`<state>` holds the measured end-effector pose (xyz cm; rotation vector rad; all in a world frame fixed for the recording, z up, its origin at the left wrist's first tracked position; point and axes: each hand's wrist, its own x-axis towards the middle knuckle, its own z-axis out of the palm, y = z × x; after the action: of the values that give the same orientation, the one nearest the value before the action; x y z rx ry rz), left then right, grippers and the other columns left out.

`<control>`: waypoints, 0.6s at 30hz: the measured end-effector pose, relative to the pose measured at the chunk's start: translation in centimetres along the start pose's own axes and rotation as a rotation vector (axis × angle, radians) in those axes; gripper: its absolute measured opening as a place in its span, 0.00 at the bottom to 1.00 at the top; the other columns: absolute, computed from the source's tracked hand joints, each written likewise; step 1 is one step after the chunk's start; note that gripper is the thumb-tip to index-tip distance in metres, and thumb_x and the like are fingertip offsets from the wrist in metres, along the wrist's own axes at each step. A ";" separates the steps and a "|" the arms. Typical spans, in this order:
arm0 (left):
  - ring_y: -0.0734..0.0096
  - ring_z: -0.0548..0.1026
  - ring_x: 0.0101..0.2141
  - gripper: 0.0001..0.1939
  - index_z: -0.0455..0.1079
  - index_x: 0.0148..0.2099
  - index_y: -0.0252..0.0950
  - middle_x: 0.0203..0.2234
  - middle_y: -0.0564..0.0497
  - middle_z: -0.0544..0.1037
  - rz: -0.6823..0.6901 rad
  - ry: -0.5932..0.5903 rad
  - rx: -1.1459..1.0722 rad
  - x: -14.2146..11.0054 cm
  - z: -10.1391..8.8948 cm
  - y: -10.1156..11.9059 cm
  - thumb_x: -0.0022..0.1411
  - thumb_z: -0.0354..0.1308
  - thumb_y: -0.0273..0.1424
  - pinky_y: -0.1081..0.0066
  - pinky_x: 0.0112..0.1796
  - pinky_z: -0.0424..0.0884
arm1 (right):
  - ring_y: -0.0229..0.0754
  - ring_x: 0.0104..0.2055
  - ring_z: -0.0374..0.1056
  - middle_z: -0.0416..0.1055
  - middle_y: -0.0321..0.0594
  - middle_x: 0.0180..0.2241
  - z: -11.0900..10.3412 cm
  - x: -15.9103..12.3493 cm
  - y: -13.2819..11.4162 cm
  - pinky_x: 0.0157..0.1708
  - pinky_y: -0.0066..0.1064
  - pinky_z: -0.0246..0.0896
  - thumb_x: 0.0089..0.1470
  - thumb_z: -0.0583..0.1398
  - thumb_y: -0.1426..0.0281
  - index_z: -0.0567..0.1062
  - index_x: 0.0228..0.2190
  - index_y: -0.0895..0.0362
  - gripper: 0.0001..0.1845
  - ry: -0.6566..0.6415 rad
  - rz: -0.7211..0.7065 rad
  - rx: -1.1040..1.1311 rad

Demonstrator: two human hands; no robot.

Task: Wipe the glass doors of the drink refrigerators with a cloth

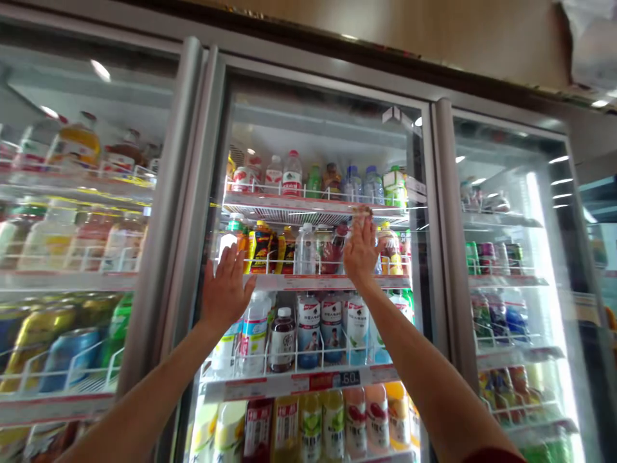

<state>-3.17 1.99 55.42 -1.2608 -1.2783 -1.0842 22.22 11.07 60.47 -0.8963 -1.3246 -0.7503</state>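
My left hand [226, 286] is raised in front of the closed glass door [318, 119] of a drinks fridge, palm forward and fingers stretched upward. Higher up and to the right, my right hand [360, 251] is held up flat at the same door, its fingers reflected in the glass just above. Neither hand holds anything that I can see; whether the palms touch the pane I cannot tell. Behind the glass, yellow-and-black bottles [259, 247] and a clear bottle [305, 251] stand between the hands. A dark bottle [282, 341] is one shelf lower.
A silver door frame [166, 212] separates the left fridge section, with cans [72, 357] and large bottles [77, 141]. Another glass door [511, 148] covers shelves of cans on the right. A white bundle [595, 45] sits at the top right.
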 end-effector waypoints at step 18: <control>0.61 0.50 0.61 0.28 0.48 0.63 0.34 0.60 0.41 0.55 0.082 0.055 0.147 -2.3 -5.9 -5.5 0.63 0.43 0.37 0.53 0.60 0.42 | 0.41 0.66 0.36 0.46 0.31 0.63 1.4 -1.0 -14.6 0.63 0.47 0.25 0.54 0.49 0.73 0.48 0.60 0.49 0.32 -0.321 -1.024 0.229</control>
<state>-8.37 -4.45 54.03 -1.1552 -1.2313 -0.9431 8.73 5.30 61.17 -0.0872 -2.1331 -1.2155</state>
